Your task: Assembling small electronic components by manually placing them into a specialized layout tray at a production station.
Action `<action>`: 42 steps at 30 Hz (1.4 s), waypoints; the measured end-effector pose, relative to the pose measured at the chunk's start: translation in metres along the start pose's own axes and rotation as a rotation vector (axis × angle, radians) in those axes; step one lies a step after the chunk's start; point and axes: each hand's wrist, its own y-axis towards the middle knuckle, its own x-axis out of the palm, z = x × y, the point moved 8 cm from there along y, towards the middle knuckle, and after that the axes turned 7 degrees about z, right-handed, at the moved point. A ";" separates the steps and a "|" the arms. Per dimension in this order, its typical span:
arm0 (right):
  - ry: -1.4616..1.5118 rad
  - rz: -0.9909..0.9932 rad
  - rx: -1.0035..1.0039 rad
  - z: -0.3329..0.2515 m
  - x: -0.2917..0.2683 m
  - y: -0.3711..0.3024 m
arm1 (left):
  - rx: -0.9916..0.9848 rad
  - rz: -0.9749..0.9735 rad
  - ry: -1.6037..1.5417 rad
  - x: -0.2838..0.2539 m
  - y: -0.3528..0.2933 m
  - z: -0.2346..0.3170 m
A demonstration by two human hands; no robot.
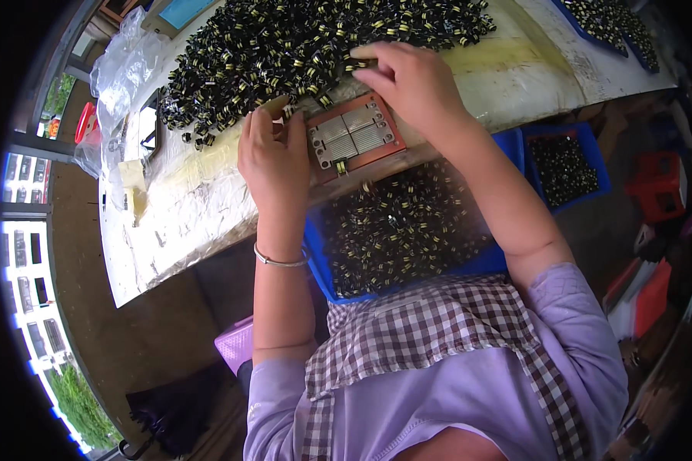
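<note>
A large heap of small black parts with yellow bands [269, 58] covers the far side of the table. At the heap's near edge, my left hand [275, 157] is closed, thumb and finger pinched round one such part [288, 112]. My right hand [419, 83] reaches to the heap's right side, its thumb and forefinger closing on another small black part [356, 66]. Between my hands lies a reddish-brown block with metal plates [352, 131] and round screw heads at its sides. One banded part [341, 166] sits at its near edge.
A blue bin [319, 265] full of similar parts sits below the table edge, against my checked apron. Another blue bin [603, 169] stands to its right. Blue trays of parts [592, 27] lie far right. Clear plastic bags [123, 61] and a red container [87, 123] are at left.
</note>
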 end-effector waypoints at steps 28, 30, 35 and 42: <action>0.223 -0.006 -0.138 -0.031 -0.002 -0.029 | 0.052 0.039 -0.167 -0.009 -0.006 -0.015; 0.169 -0.124 -0.063 -0.031 0.002 -0.030 | -0.072 0.018 -0.276 -0.007 -0.011 -0.020; 0.216 -0.251 -0.014 -0.034 0.003 -0.027 | -0.010 -0.069 -0.230 -0.008 -0.011 -0.004; 0.241 -0.466 0.006 -0.038 0.010 -0.018 | -0.169 -0.177 -0.357 0.000 -0.022 -0.006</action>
